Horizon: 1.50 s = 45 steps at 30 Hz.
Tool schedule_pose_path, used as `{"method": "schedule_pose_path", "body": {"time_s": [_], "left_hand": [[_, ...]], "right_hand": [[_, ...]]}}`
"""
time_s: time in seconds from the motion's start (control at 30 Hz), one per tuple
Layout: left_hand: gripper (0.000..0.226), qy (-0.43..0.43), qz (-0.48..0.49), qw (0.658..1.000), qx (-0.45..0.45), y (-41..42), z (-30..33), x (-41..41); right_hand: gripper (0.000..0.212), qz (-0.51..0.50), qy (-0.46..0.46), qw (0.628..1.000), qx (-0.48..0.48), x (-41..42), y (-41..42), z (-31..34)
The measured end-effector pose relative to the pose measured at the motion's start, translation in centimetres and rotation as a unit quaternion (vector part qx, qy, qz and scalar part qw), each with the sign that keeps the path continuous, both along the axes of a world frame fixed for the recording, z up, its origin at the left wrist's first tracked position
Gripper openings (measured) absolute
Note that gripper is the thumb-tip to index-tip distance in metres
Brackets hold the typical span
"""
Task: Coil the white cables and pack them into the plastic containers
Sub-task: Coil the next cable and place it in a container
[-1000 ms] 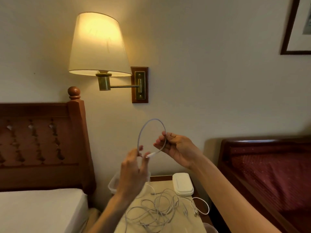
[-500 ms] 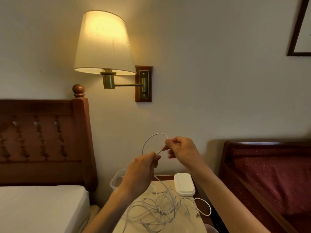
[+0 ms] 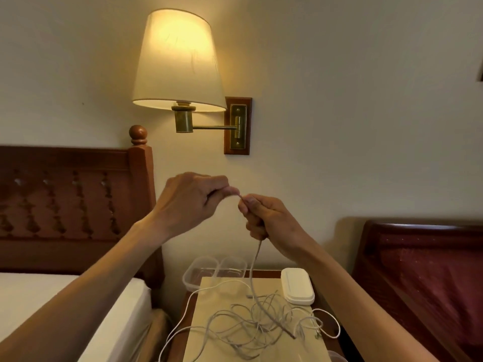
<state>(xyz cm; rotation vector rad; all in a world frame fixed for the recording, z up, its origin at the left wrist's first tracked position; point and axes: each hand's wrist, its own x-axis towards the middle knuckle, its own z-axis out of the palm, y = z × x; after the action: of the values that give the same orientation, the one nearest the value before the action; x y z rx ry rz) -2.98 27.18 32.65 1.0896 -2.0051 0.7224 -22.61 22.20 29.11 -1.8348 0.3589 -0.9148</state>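
Observation:
Both hands are raised in front of the wall, close together. My left hand (image 3: 192, 202) pinches a short stretch of white cable between thumb and fingertips. My right hand (image 3: 269, 223) grips the same white cable (image 3: 254, 267), which hangs from its fist down to a tangle of white cables (image 3: 251, 325) on the bedside table. Two clear plastic containers (image 3: 194, 273) stand side by side at the table's back edge; nothing shows inside them. The part of the cable inside both hands is hidden.
A pale mat (image 3: 217, 299) covers the wooden bedside table (image 3: 266, 273). A white closed case (image 3: 297, 286) lies at its back right. Beds flank the table: a white mattress (image 3: 65, 301) left, a dark red one (image 3: 428, 278) right. A lit wall lamp (image 3: 180, 64) hangs above.
The open loop held between my hands has collapsed. My hands have come together and higher, and the view has tilted down, showing more of the table.

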Motion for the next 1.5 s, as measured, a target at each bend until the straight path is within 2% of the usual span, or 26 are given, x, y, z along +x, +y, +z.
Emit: {"method": "schedule_pose_path", "body": {"time_s": [0.1,0.2,0.23,0.3,0.33,0.37,0.4,0.43,0.5,0.53,0.6,0.7,0.73,0.77,0.83,0.9,0.93,0.97,1.03,1.07,1.17,1.27,1.33,1.4,1.47,1.5], "left_hand": [[0.032,0.04,0.041,0.998,-0.037,0.5,2.0,3.1],[0.03,0.169,0.11,0.979,-0.043,0.7,3.6,8.2],[0.032,0.189,0.141,0.972,-0.017,0.5,3.7,9.5],[0.029,0.197,0.221,0.945,0.137,-0.4,2.9,11.0],[0.028,0.157,0.296,0.912,0.238,-0.9,2.3,10.8],[0.032,0.109,0.361,0.875,0.303,-1.2,1.5,10.1],[0.039,0.082,0.384,0.863,0.318,-1.5,0.8,9.1],[0.046,0.09,0.337,0.887,0.301,-1.7,0.1,7.6],[0.054,0.168,0.114,0.943,0.263,-1.0,-0.7,3.3],[0.055,0.196,0.014,0.945,0.26,-0.5,-1.0,1.0],[0.049,0.2,-0.062,0.947,0.243,0.5,-2.0,-2.3],[0.018,0.175,-0.056,0.967,0.175,0.4,-2.3,-2.8],[0.014,0.164,-0.047,0.974,0.148,0.5,-2.0,-2.2],[0.021,0.172,-0.03,0.978,0.112,0.7,-1.4,-1.2],[0.024,0.253,0.023,0.966,0.045,1.6,0.8,1.4],[0.02,0.326,0.087,0.941,-0.005,2.4,2.9,4.2],[0.023,0.326,0.118,0.938,0.01,2.3,3.4,5.3],[0.024,0.303,0.153,0.938,0.072,1.7,3.5,6.1],[0.024,0.201,0.256,0.919,0.222,0.4,2.9,5.8],[0.033,0.147,0.279,0.915,0.251,-0.1,2.3,5.1],[0.052,0.091,0.144,0.957,0.235,-0.7,0.7,1.5],[0.032,0.064,-0.009,0.965,0.254,-0.6,-0.5,-1.3],[0.018,0.098,-0.05,0.971,0.211,-0.4,-0.6,-0.9],[0.023,0.174,-0.038,0.976,0.122,0.0,0.5,0.6],[0.022,0.276,-0.015,0.96,0.046,0.7,2.3,2.2],[0.021,0.295,0.002,0.955,0.027,0.8,3.1,2.9]], "right_hand": [[0.037,0.004,0.015,1.0,0.022,-1.1,-0.7,-0.7],[0.034,-0.021,0.046,0.997,0.059,-3.6,-1.4,-3.6],[0.034,-0.047,0.049,0.996,0.065,-4.5,-1.7,-4.5],[0.036,-0.115,0.053,0.99,0.059,-5.4,-2.5,-5.5],[0.037,-0.148,0.048,0.986,0.051,-5.4,-2.8,-5.5],[0.039,-0.179,0.044,0.982,0.03,-5.0,-3.1,-5.1],[0.04,-0.206,0.05,0.977,-0.011,-4.3,-3.3,-4.4],[0.04,-0.228,0.066,0.969,-0.065,-3.3,-3.3,-3.5],[0.042,-0.25,0.102,0.947,-0.174,-1.1,-2.7,-1.5],[0.042,-0.248,0.109,0.938,-0.214,-0.1,-2.3,-0.5],[0.039,-0.24,0.111,0.928,-0.261,1.4,-1.7,1.0],[0.039,-0.209,0.117,0.942,-0.234,1.5,-2.0,1.7],[0.04,-0.189,0.111,0.956,-0.195,1.0,-2.2,1.3],[0.041,-0.172,0.096,0.97,-0.144,0.2,-2.4,0.4],[0.04,-0.152,0.07,0.985,-0.036,-2.3,-3.0,-2.5],[0.039,-0.156,0.067,0.985,0.029,-4.4,-3.2,-5.6],[0.038,-0.164,0.058,0.983,0.052,-5.0,-3.4,-6.7],[0.037,-0.181,0.041,0.98,0.066,-5.0,-3.7,-7.2],[0.038,-0.227,0.007,0.972,0.057,-4.3,-4.1,-6.2],[0.039,-0.242,0.004,0.97,0.023,-3.4,-4.1,-5.0],[0.04,-0.25,0.029,0.961,-0.114,-0.6,-3.7,-1.7],[0.039,-0.231,0.036,0.956,-0.176,1.6,-2.8,0.6],[0.04,-0.189,0.021,0.969,-0.156,1.8,-2.7,0.9],[0.038,-0.121,-0.001,0.99,-0.077,1.2,-3.0,-0.8],[0.036,-0.084,-0.005,0.996,-0.02,0.5,-3.2,-4.1],[0.035,-0.077,-0.003,0.997,-0.001,0.3,-3.3,-5.7]]}}
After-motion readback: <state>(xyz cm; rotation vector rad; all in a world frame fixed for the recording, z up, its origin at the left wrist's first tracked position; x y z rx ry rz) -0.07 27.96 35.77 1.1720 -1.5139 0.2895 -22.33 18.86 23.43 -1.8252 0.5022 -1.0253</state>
